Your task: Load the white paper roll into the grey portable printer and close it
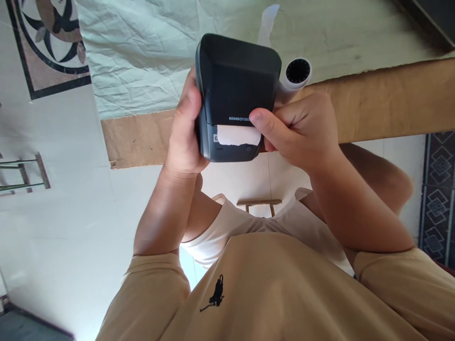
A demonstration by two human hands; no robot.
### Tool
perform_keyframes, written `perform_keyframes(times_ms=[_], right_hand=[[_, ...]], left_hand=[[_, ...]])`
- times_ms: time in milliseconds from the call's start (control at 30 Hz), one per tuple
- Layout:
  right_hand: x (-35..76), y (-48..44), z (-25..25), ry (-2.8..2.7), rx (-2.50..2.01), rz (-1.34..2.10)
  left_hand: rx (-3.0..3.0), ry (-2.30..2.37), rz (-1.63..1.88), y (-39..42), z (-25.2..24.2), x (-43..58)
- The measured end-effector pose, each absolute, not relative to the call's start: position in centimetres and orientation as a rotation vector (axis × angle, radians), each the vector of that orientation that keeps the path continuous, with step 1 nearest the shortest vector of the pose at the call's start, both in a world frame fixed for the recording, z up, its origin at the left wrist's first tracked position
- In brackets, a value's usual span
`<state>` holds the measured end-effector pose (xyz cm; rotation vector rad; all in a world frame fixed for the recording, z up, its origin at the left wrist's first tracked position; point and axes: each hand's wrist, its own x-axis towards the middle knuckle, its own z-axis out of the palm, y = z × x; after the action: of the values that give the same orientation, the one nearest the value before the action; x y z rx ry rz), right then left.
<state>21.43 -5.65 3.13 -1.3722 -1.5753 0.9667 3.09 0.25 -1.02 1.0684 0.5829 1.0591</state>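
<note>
A black label printer (238,85) marked NIIMBOT is held up over the near edge of the table. My left hand (186,128) is closed around its left side, thumb along the edge. At the lower right corner my right hand (302,128) is closed on the printer, its thumb pressing on the front beside the lettering; its other fingers are partly hidden. A short white paper strip (238,135) with a ragged edge sticks out of the printer's slot. Just behind my right hand is a white cylinder (289,90) with a dark, ribbed round end.
A pale green cloth (142,57) covers most of the wooden table (384,102), leaving its front board bare. On the cloth lies a torn white paper piece (267,26). A dark flat object (432,21) is at the far right. Low wooden stools (259,202) stand on the tiled floor.
</note>
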Motion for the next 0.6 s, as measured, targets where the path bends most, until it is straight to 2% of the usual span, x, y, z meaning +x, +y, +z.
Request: perform_keyframes(times_ms=[233, 600], right_hand=[[21.1, -5.9, 2.9, -1.565, -1.342, 0.957], [21.2, -6.0, 3.0, -1.644, -1.376, 0.958]], left_hand=[[1.044, 0.721, 0.964, -0.6, 0.8, 3.1], [0.933, 0.732, 0.942, -0.6, -0.1, 2.8]])
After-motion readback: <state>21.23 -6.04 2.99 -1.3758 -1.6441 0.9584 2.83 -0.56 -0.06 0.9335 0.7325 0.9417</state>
